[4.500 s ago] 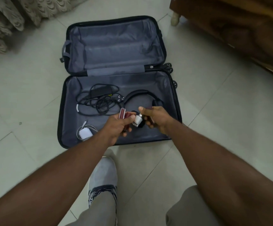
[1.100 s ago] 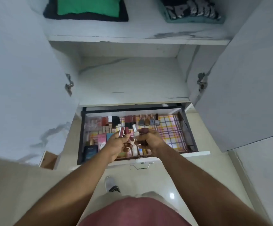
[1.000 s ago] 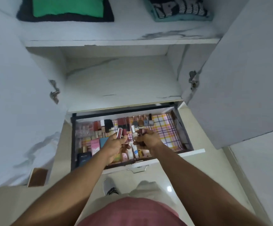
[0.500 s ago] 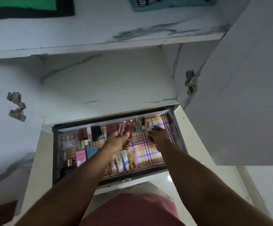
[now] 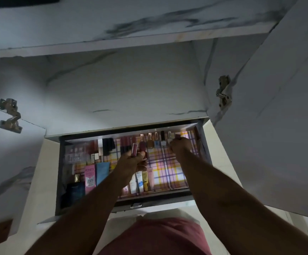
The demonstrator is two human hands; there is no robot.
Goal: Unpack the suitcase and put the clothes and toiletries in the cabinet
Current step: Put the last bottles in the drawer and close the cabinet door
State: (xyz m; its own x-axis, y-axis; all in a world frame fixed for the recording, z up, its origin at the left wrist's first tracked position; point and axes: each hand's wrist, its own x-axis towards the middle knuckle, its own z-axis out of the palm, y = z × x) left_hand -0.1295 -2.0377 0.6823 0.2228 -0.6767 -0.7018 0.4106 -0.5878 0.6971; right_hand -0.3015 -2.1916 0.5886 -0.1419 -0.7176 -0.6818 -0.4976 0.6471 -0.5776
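Over the open cabinet drawer [image 5: 167,196], my left hand [image 5: 131,163] keeps a closed grip on a pink lipstick tube [image 5: 134,149] at mid-drawer, while my right hand [image 5: 179,145] pinches a small dark-red bottle [image 5: 177,136] at the far right row.

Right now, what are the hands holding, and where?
Left hand grips pink tubes by their lower ends. Right hand pinches a small bottle; where exactly is hidden.
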